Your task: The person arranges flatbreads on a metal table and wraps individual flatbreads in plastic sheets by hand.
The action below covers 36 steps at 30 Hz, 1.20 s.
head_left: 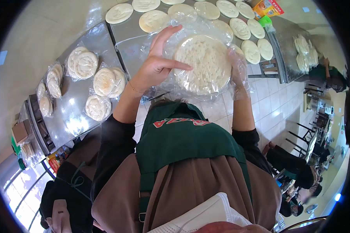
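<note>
A round, pale flatbread [202, 64] with a dimpled surface is raised in front of my apron, with a clear plastic bag [186, 23] around it. My left hand [159, 64] is at its left side, fingers spread wide. One digit stretches across the bag onto the bread's face, while the others point up beside the loose film. At the opposite edge, my right hand [238, 70] grips the bread, and crinkled plastic covers its fingers. Its far fingers are hidden behind the bread.
Several unwrapped flatbreads [240, 29] lie on the metal table ahead. Bagged breads [83, 63] rest on a metal table [72, 110] at left. More bagged breads [304, 52] are at far right. A person [68, 186] stands close at lower left; other people [299, 171] are at right.
</note>
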Available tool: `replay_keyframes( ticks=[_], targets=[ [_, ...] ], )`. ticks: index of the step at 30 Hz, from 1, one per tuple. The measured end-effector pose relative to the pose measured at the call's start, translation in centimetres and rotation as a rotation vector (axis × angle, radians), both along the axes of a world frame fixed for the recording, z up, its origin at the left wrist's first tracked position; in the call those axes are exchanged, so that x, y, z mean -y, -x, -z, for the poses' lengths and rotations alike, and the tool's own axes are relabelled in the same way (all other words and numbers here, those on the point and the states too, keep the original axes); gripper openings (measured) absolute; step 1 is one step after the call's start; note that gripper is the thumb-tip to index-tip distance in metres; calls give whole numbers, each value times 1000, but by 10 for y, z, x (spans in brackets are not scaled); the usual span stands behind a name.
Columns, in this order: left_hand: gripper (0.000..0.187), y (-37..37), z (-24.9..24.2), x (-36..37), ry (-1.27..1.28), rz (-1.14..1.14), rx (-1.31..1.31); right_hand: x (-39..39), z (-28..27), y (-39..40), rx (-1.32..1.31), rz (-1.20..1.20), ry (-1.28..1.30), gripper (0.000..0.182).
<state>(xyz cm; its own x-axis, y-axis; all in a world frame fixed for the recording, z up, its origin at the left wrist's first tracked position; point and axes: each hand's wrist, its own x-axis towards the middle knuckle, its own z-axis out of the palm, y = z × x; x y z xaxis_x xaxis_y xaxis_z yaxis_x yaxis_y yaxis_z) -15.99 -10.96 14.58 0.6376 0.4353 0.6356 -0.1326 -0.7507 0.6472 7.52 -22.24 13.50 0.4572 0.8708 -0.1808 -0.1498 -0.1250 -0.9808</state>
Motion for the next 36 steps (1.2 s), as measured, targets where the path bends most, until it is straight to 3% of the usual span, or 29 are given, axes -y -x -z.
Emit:
replay_keyframes(
  ticks=[3, 5, 6, 7, 8, 11, 14, 16, 20, 23, 24, 26, 29, 32, 36],
  targets=[
    [54, -2, 0, 7, 156, -25, 68, -1, -18, 4, 119, -18, -64, 30],
    [51, -7, 1, 10, 629, -59, 374, 2, -23, 6, 215, -23, -96, 29],
    [51, -6, -1, 8, 625, -61, 376, 4, -21, 4, 380, -25, -85, 31],
    [47, -4, -3, 5, 783, -20, 384, 6, -20, 3, 545, -26, -72, 33],
    [44, -2, -5, 2, 942, 22, 392, 7, -21, 4, 546, -28, -74, 33],
    [35, -3, 3, -4, 787, -83, 190, 11, -24, 7, 598, -25, -143, 35],
    [29, -1, 9, -7, 804, -184, 85, 13, -31, 7, 525, 33, -107, 35],
    [27, -9, 7, -2, 897, -184, 187, 15, -35, 3, 627, -55, -122, 35],
    [25, -21, -1, 11, 1046, -230, 340, 17, -24, -2, 618, 8, -104, 36],
    [26, -29, 4, 31, 925, -306, 326, 19, -18, -8, 705, 131, -148, 35],
    [26, -29, 8, 37, 926, -299, 324, 19, -27, -5, 579, 190, -142, 35],
    [26, -28, 17, 49, 907, -340, 186, 22, -32, -7, 451, 250, -133, 35],
    [25, -29, 18, 63, 910, -284, -45, 24, -29, -18, 667, 311, -91, 37],
    [23, -38, 24, 70, 923, -258, 11, 23, -25, -20, 739, 407, -191, 40],
    [20, -48, 26, 68, 1038, -238, 159, 25, -12, -22, 644, 490, -207, 40]
  ],
)
